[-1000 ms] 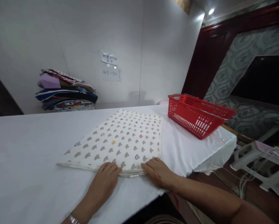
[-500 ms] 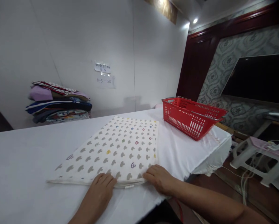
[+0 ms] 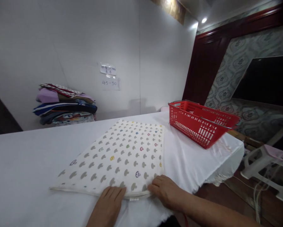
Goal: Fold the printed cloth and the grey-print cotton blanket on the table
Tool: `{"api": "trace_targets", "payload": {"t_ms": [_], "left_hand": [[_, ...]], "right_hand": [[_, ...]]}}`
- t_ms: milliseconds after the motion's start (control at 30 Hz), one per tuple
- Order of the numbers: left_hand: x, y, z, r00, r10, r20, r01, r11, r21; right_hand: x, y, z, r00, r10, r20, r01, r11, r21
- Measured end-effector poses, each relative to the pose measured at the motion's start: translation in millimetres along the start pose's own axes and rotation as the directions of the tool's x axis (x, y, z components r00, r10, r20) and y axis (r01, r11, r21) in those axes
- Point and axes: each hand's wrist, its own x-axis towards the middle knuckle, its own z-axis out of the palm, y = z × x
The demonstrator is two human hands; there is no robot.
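Observation:
A folded white cloth (image 3: 122, 157) printed with grey mushrooms and a few coloured ones lies flat on the white-covered table. Its layered near edge faces me, with a small white tag showing there. My left hand (image 3: 109, 201) is closed over the middle of that edge, fingers together on top and thumb hidden. At the near right corner my right hand (image 3: 167, 192) grips the edge between fingers and thumb. The thumb's far side and the underside of the cloth are out of sight.
A red plastic basket (image 3: 200, 126) with metal handles stands at the table's right end. Against the wall at the back left is a stack of folded fabrics (image 3: 65, 105). Right of the table are a stool (image 3: 266, 167) and loose cables (image 3: 257, 198).
The view has turned slightly left and up, so everything sits lower and farther right. Both hands stay at the cloth's near edge; the left has slid slightly toward the right hand.

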Motion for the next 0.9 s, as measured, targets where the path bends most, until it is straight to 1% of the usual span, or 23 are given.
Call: {"api": "trace_targets", "payload": {"t_ms": [100,167,233,267,333,400,500,567,633,733,800,833,867,900], "left_hand": [[4,6,-6.3,0.997,-0.059,0.059,0.062,0.996,-0.060],[8,13,-14.3,0.981,-0.139,0.137,0.154,0.983,-0.103],[12,18,-22.3,0.942,-0.230,0.245,0.272,0.950,-0.155],[14,19,-25.3,0.921,-0.254,0.296,0.316,0.931,-0.184],[15,19,-28.9,0.887,-0.302,0.349,0.392,0.893,-0.224],[13,18,-29.6,0.870,-0.341,0.357,0.444,0.858,-0.260],[9,18,-28.0,0.861,-0.377,0.342,0.478,0.831,-0.286],[7,19,-26.9,0.867,-0.372,0.331,0.469,0.835,-0.289],[5,18,-27.7,0.884,-0.345,0.314,0.435,0.854,-0.286],[-3,4,-35.3,0.905,-0.313,0.289,0.390,0.880,-0.269],[-15,-16,-45.1,0.897,-0.352,0.269,0.419,0.870,-0.260],[-23,-29,-51.0,0.877,-0.410,0.250,0.467,0.847,-0.252],[-32,-44,-57.2,0.843,-0.490,0.223,0.535,0.810,-0.241],[-42,-60,-63.4,0.776,-0.600,0.194,0.630,0.747,-0.213]], "right_hand": [[15,-16,-5,1.000,0.015,-0.002,-0.015,0.999,0.037],[30,-29,-3,1.000,0.002,0.006,-0.002,0.999,0.038],[45,-43,7,0.999,-0.026,0.023,0.026,1.000,0.010],[52,-49,13,0.999,-0.042,0.028,0.042,0.999,-0.014],[64,-57,27,0.997,-0.072,0.015,0.073,0.995,-0.064],[72,-60,39,0.995,-0.099,-0.018,0.097,0.991,-0.087],[77,-56,50,0.990,-0.133,-0.039,0.129,0.988,-0.090],[76,-52,54,0.989,-0.145,-0.029,0.142,0.985,-0.103],[74,-48,57,0.988,-0.155,-0.021,0.151,0.982,-0.117],[72,-44,63,0.988,-0.148,-0.044,0.141,0.982,-0.128],[72,-41,66,0.990,-0.128,-0.063,0.121,0.986,-0.112],[72,-39,68,0.990,-0.124,-0.065,0.118,0.989,-0.092],[72,-37,69,0.990,-0.124,-0.065,0.119,0.990,-0.069],[72,-36,70,0.990,-0.126,-0.064,0.123,0.991,-0.046]]}}
